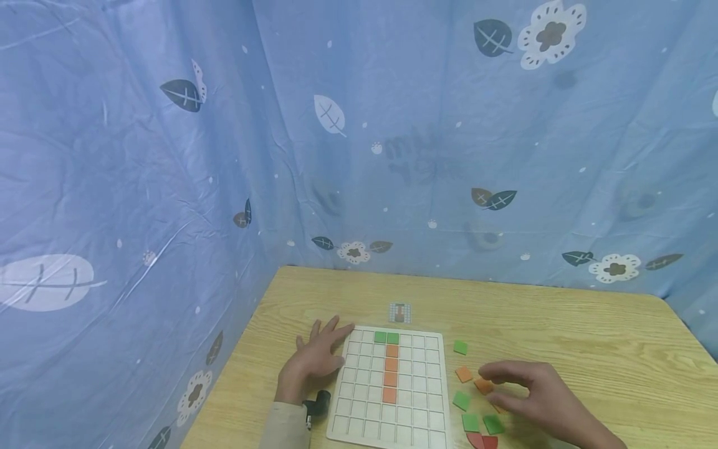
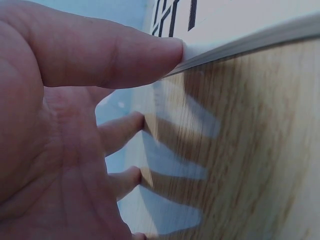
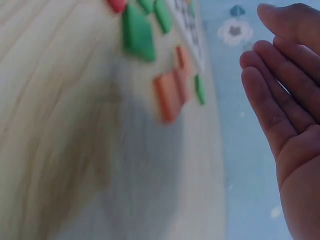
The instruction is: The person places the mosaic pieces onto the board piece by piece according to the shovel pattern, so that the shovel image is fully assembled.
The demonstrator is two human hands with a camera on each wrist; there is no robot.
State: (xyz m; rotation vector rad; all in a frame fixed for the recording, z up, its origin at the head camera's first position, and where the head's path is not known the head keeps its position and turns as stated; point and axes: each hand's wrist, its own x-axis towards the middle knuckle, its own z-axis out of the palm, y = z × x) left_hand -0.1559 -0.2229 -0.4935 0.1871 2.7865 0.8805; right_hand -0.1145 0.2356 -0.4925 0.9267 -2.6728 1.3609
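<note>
A white grid board lies on the table, with two green tiles in its top row and a column of several orange tiles below. My left hand rests at the board's left side, fingers spread on the wood. In the left wrist view its thumb touches the board's edge. Over the loose pieces right of the board hovers my right hand, thumb and fingers apart, near an orange tile. Nothing shows between its fingers in the right wrist view.
Loose green tiles, another orange tile and red pieces lie along the board's right side. Beyond the board sits a small pattern card. Blue patterned curtains close off the table's back and left.
</note>
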